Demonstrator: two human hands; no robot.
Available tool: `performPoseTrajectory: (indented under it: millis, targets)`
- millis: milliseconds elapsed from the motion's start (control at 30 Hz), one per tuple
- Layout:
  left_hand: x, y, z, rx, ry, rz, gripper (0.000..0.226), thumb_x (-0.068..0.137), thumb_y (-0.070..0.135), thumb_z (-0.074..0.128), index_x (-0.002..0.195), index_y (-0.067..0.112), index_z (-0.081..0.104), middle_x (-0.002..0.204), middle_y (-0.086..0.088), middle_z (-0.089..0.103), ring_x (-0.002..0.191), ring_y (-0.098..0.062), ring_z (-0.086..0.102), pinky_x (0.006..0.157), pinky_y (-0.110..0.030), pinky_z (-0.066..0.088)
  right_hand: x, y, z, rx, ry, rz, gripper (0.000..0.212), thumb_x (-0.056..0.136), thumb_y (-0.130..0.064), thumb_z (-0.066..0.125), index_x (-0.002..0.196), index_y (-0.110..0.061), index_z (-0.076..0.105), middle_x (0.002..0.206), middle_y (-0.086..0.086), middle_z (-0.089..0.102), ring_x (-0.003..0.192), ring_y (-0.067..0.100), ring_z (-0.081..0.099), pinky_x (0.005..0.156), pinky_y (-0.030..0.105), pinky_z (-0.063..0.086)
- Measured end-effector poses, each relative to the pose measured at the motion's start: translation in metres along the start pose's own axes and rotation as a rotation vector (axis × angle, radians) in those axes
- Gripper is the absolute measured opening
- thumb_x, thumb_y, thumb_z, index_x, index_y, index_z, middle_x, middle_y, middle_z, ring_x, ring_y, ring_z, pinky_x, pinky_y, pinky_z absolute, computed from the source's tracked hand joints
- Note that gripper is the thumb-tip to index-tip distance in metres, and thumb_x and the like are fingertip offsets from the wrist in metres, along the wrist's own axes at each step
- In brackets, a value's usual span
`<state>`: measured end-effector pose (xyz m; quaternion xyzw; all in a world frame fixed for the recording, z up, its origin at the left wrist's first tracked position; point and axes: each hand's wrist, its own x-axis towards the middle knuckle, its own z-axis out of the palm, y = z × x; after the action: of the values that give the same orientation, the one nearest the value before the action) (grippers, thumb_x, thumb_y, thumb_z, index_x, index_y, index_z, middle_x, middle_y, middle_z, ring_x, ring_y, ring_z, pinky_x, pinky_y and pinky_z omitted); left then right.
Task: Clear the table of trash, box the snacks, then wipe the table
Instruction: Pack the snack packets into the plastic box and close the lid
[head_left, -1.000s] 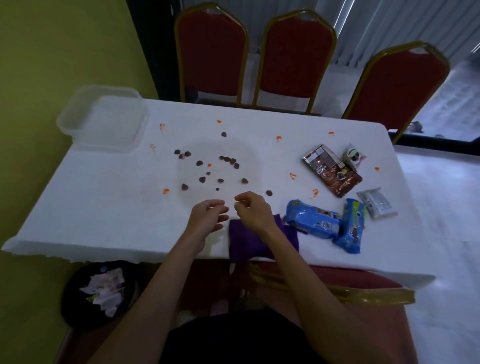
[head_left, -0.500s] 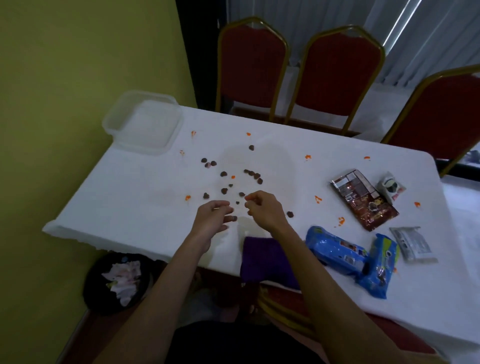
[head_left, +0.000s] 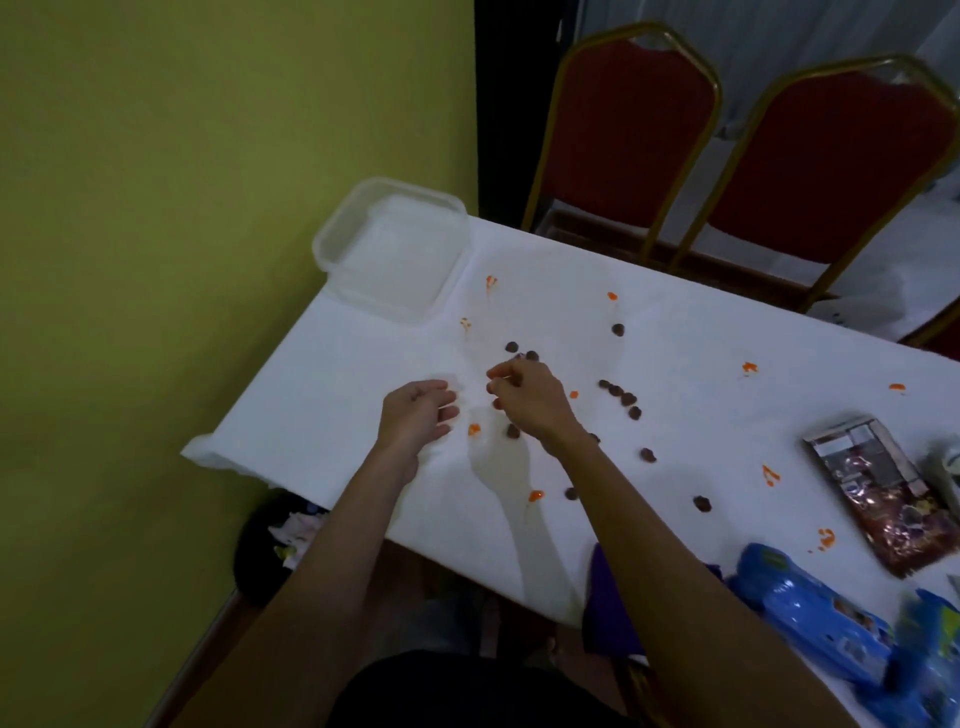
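Head view: bin (head_left: 253, 564) holds crumpled paper (head_left: 294, 527); left hand (head_left: 415, 413) loosely cupped, right hand (head_left: 530, 396) pinched, cannot tell on what.

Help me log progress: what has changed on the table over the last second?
Both hands reached farther across the table: the right hand now hovers with curled fingers over the brown pieces nearest the plastic box, the left hand cupped beside it. Box, snack packs and purple cloth stayed put.

Loosely cupped left hand (head_left: 420, 413) beside right hand (head_left: 530, 397), fingertips (head_left: 494, 373) bunched.
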<state>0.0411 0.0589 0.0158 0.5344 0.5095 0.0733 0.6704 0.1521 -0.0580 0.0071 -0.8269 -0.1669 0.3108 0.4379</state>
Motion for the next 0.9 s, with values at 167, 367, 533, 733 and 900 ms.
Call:
performPoseTrajectory:
  millis: [167,367,533,733,900]
  targets:
    - [0.050,0.036,-0.034,-0.042,0.001,-0.018,0.017,0.094,0.011,0.057,0.108,0.014,0.066,0.104,-0.007,0.073,0.096,-0.021,0.072,0.087,-0.037,0.059,0.049,-0.033,0.027,-0.044,-0.038,-0.004,0.024,0.096,-0.020,0.056,0.118,-0.018,0.065,0.115,0.000,0.067,0.097,0.015,0.068,0.084,0.032,0.057]
    - [0.105,0.065,-0.065,-0.029,-0.024,-0.054,0.025,0.093,0.010,0.057,0.117,0.009,0.064,0.107,-0.011,0.072,0.099,-0.025,0.071,0.086,-0.036,0.057,0.112,-0.066,0.058,-0.028,-0.039,0.065,0.020,0.099,-0.028,0.051,0.116,-0.019,0.056,0.122,0.004,0.062,0.099,0.021,0.068,0.087,0.037,0.058]
    - [0.137,0.075,-0.082,0.021,-0.038,-0.117,0.020,0.095,0.014,0.058,0.113,0.012,0.063,0.113,-0.013,0.071,0.099,-0.027,0.070,0.089,-0.039,0.055,0.151,-0.095,0.080,0.082,0.010,0.240,0.059,0.100,-0.045,0.046,0.144,-0.007,0.038,0.136,0.010,0.055,0.112,0.027,0.063,0.093,0.041,0.056]
    - [0.159,0.074,-0.090,0.010,-0.048,-0.148,0.029,0.096,0.016,0.057,0.123,0.009,0.062,0.115,-0.012,0.071,0.103,-0.027,0.070,0.095,-0.042,0.055,0.177,-0.111,0.098,0.125,0.105,0.350,0.047,0.094,-0.033,0.050,0.129,-0.001,0.047,0.123,0.017,0.061,0.103,0.033,0.066,0.086,0.044,0.059]
    - [0.168,0.081,-0.087,-0.123,0.012,-0.083,0.047,0.092,0.036,0.066,0.133,0.015,0.054,0.123,-0.009,0.065,0.103,-0.025,0.069,0.093,-0.044,0.057,0.179,-0.126,0.083,0.180,0.140,0.347,0.019,0.096,-0.005,0.050,0.079,-0.010,0.043,0.086,0.006,0.049,0.089,0.034,0.072,0.082,0.045,0.061]
